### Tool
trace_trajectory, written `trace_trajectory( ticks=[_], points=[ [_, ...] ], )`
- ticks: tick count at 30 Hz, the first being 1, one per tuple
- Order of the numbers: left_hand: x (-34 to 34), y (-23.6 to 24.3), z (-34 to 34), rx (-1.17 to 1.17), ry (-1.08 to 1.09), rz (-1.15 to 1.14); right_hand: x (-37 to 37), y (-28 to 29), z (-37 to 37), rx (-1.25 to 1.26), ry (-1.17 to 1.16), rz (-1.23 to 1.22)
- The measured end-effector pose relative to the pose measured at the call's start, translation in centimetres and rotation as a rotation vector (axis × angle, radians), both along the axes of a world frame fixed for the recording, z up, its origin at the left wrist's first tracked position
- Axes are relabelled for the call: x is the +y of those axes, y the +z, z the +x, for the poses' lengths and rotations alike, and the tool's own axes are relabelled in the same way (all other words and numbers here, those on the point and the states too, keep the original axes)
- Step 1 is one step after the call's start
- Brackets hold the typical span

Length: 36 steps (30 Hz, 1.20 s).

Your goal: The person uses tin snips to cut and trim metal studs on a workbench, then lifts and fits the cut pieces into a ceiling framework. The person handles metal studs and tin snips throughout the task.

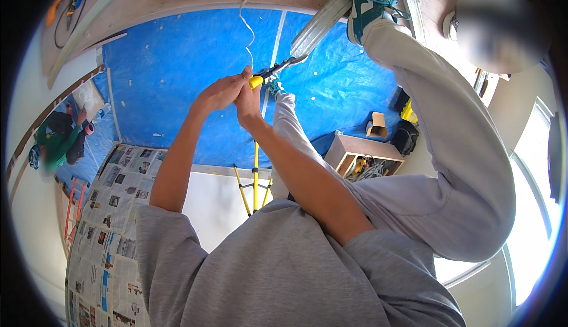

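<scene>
right hand (248, 103) around yellow-handled tool (256, 82), left hand (221, 93), grip unclear; white cord (251, 30), metal channel (319, 25) ahead, blue sheeting (183, 49) below

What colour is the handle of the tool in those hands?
Yellow; the handle shows in the head view.

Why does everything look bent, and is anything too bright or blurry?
Head view: fisheye lens, so straight edges bow and the corners go black; head view: the window at right glares white; head view: a round patch at upper right is blurred.

Bright daylight, fisheye bend
Glare whitens the right-hand window (523, 226); the rim darkens; an upper-right patch (502, 28) is blurred.
</scene>
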<state>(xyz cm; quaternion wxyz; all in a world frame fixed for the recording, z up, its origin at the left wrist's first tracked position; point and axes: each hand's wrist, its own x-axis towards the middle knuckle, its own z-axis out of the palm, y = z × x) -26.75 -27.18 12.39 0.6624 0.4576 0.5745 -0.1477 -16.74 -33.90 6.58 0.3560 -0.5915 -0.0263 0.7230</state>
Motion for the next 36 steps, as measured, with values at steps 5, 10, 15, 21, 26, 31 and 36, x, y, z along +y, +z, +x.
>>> trace_trajectory(
  ticks=[5, 10, 15, 21, 26, 31, 36],
  points=[
    [0.3, 0.5, 0.0, 0.002, -0.021, 0.044, 0.0, 0.3, -0.8, -0.068, -0.075, -0.009],
    [-1.2, -0.1, -0.2, -0.057, 0.005, 0.054, -2.2, -1.0, 0.2, -0.067, 0.011, -0.011],
    [-3.1, -2.5, -0.3, -0.264, 0.048, 0.214, -6.0, -7.0, 2.2, -0.37, 0.322, 0.156],
    [-2.8, -0.8, 0.6, -0.078, 0.207, 0.115, -4.1, -7.8, 4.5, 0.082, 0.199, 0.05],
    [-2.0, 1.4, 0.6, -0.033, 0.182, 0.002, -1.2, -3.0, 3.2, 0.129, 0.028, -0.07],
    [-3.0, 2.2, 0.9, -0.042, 0.214, 0.009, -1.3, -1.3, 3.1, 0.163, 0.107, -0.079],
    [-3.7, 1.5, 1.1, -0.079, 0.215, 0.098, -1.8, -2.8, 4.3, 0.182, 0.095, -0.046]
  ],
)
